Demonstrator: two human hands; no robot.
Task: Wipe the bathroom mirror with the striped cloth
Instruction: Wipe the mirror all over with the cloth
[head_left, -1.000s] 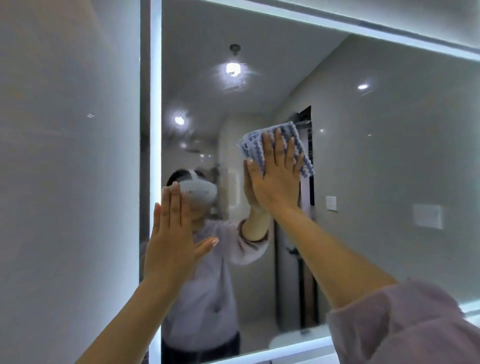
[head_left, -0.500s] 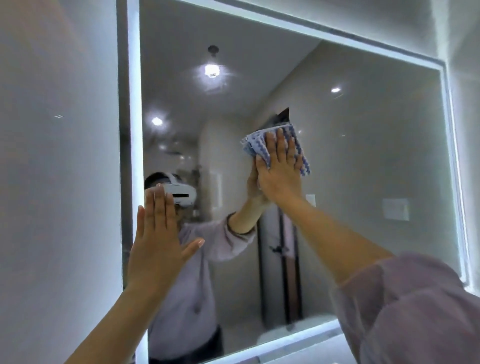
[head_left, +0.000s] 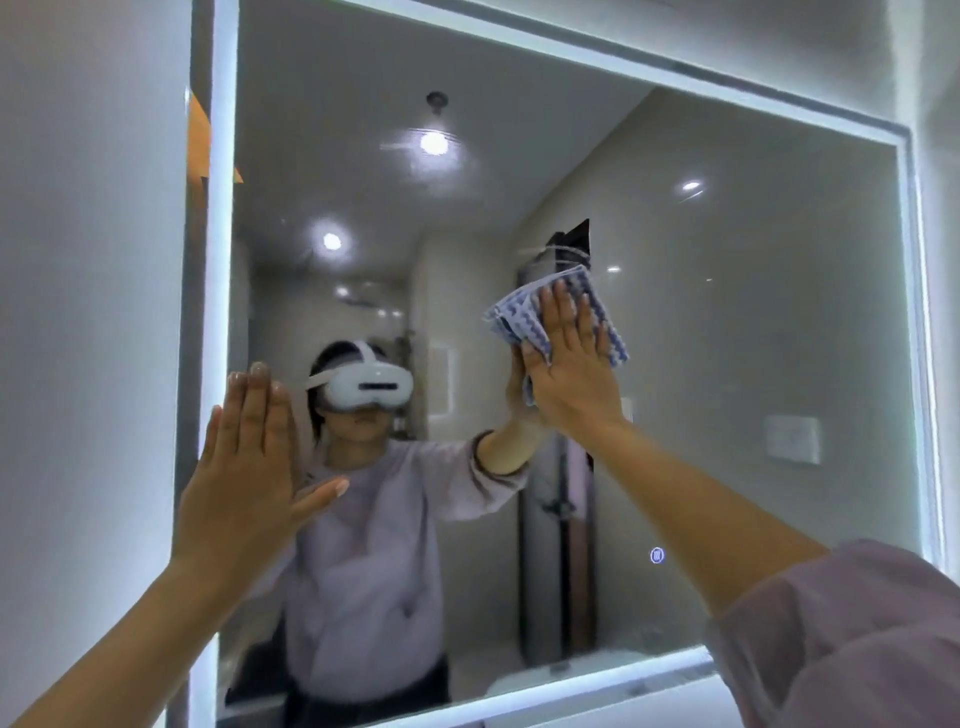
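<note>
**Cloth flat on the glass under the right palm**

On my feed the right hand (head_left: 571, 374) is up against the bathroom mirror (head_left: 753, 338), a little right of the middle of the glass and in its upper half. Its fingers are straight and close together, with the palm pressing the striped cloth (head_left: 511, 319) flat to the surface rather than clutching it. The cloth is folded, blue and white, and its edges stick out above the fingertips and to the left of the hand.

The left hand (head_left: 244, 478) is raised at the mirror's left edge, fingers straight and pressed together, thumb splayed out to the right. It holds nothing. I cannot tell whether the palm actually touches the glass.

A glowing light strip (head_left: 224, 208) runs round the mirror's border. A pale wall (head_left: 88, 312) fills the left of the view. A mauve sleeve (head_left: 857, 639) is pushed up on the near right arm. A small lit touch icon (head_left: 657, 555) sits low on the glass. The reflection shows a person wearing a white headset (head_left: 371, 387).
</note>
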